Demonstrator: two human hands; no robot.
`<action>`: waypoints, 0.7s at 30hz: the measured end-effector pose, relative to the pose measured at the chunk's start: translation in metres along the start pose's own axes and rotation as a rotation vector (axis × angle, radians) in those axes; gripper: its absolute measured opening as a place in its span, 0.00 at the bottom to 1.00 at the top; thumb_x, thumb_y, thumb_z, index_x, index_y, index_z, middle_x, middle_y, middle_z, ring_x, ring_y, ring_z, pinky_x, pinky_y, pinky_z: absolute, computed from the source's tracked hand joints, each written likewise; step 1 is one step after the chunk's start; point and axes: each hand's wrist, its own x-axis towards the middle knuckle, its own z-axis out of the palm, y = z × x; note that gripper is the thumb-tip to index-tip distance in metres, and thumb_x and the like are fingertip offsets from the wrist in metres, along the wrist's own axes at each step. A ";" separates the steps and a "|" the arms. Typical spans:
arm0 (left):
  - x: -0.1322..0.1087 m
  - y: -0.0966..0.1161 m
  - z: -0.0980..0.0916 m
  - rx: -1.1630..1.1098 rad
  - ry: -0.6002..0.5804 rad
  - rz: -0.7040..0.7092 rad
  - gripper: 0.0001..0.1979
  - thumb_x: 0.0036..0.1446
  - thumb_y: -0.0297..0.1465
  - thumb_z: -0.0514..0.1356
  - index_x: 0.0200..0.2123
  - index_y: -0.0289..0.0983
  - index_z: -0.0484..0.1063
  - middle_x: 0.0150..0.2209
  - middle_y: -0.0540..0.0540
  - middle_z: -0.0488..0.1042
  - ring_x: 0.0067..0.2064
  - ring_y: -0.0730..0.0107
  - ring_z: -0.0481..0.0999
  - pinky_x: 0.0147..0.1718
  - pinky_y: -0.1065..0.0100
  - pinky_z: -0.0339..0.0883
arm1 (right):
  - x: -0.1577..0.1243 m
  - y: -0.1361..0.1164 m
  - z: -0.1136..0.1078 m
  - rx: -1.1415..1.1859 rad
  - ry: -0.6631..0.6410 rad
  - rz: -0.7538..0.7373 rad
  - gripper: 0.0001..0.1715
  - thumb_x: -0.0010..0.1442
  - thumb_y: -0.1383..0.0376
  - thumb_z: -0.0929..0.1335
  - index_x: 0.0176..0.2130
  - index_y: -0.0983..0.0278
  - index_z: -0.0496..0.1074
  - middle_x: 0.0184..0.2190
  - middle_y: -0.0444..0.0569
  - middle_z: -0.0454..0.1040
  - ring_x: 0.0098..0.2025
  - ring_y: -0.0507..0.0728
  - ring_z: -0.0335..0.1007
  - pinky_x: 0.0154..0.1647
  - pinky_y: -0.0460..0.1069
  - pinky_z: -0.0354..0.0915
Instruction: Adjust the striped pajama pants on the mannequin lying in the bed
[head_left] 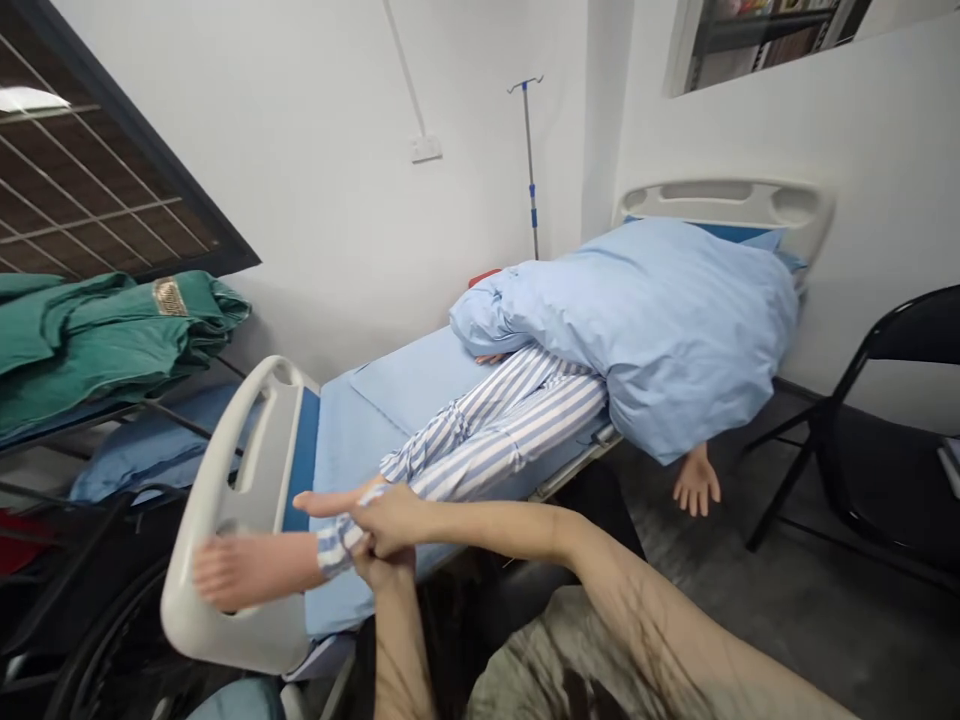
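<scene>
A manikin-like figure in blue-and-white striped trousers [510, 440] lies on a hospital bed [337, 430]. Its nearer bare foot [255, 570] is raised over the footboard, slightly blurred; the other foot [322, 503] lies behind it. My right hand [391, 515] is closed over the nearer trouser leg just above the cuff. Below it, my left hand [384, 567] grips the same leg from underneath, its fingers partly hidden. A light blue quilt [645, 310] covers the figure's upper body, and one figure's hand [697, 484] hangs out over the bed's near side.
The bed's footboard [202, 560] stands at left, the headboard [802, 205] at far right. An IV pole [529, 150] stands by the wall. Green folded fabric [112, 335] lies on a left-hand bed frame, above a wheelchair wheel [97, 640]. A black folding chair [877, 450] is at right.
</scene>
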 end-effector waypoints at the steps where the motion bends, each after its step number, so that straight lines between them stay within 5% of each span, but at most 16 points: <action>1: 0.001 0.010 0.019 -0.145 -0.043 0.097 0.09 0.41 0.40 0.56 0.27 0.44 0.66 0.32 0.53 0.71 0.51 0.63 0.72 0.51 0.63 0.68 | -0.002 0.001 -0.025 -0.040 0.077 -0.007 0.19 0.50 0.62 0.67 0.43 0.62 0.64 0.39 0.51 0.77 0.42 0.64 0.75 0.38 0.57 0.70; 6: 0.004 0.079 0.142 -0.384 -0.407 0.315 0.09 0.46 0.37 0.61 0.30 0.38 0.69 0.28 0.55 0.68 0.35 0.78 0.71 0.42 0.74 0.66 | -0.033 0.020 -0.153 -0.130 0.345 0.036 0.20 0.55 0.63 0.64 0.48 0.62 0.59 0.44 0.52 0.74 0.44 0.62 0.73 0.38 0.54 0.69; 10: -0.015 0.108 0.245 -0.426 -0.321 0.480 0.11 0.38 0.30 0.68 0.26 0.34 0.69 0.26 0.54 0.70 0.32 0.77 0.71 0.38 0.71 0.67 | -0.079 0.047 -0.230 -0.134 0.552 0.151 0.22 0.55 0.65 0.64 0.50 0.62 0.57 0.46 0.51 0.73 0.45 0.61 0.72 0.41 0.53 0.68; 13: -0.035 0.115 0.303 -0.451 -0.306 0.581 0.13 0.37 0.27 0.69 0.28 0.33 0.71 0.30 0.52 0.74 0.33 0.75 0.73 0.38 0.66 0.69 | -0.113 0.068 -0.269 -0.119 0.677 0.177 0.23 0.54 0.66 0.64 0.50 0.63 0.56 0.43 0.48 0.73 0.44 0.60 0.72 0.40 0.51 0.67; 17: -0.051 0.120 0.336 -0.277 -0.424 0.616 0.14 0.43 0.28 0.69 0.34 0.32 0.72 0.36 0.48 0.76 0.38 0.69 0.76 0.44 0.60 0.72 | -0.138 0.088 -0.295 -0.121 0.799 0.182 0.23 0.53 0.68 0.63 0.49 0.62 0.56 0.36 0.44 0.71 0.41 0.60 0.72 0.38 0.51 0.66; 21: -0.052 0.121 0.324 -0.211 -0.475 0.653 0.19 0.44 0.31 0.70 0.41 0.33 0.72 0.41 0.46 0.77 0.44 0.67 0.77 0.47 0.61 0.73 | -0.136 0.091 -0.289 -0.112 0.811 0.189 0.22 0.51 0.69 0.63 0.47 0.62 0.56 0.32 0.43 0.70 0.37 0.60 0.72 0.36 0.50 0.64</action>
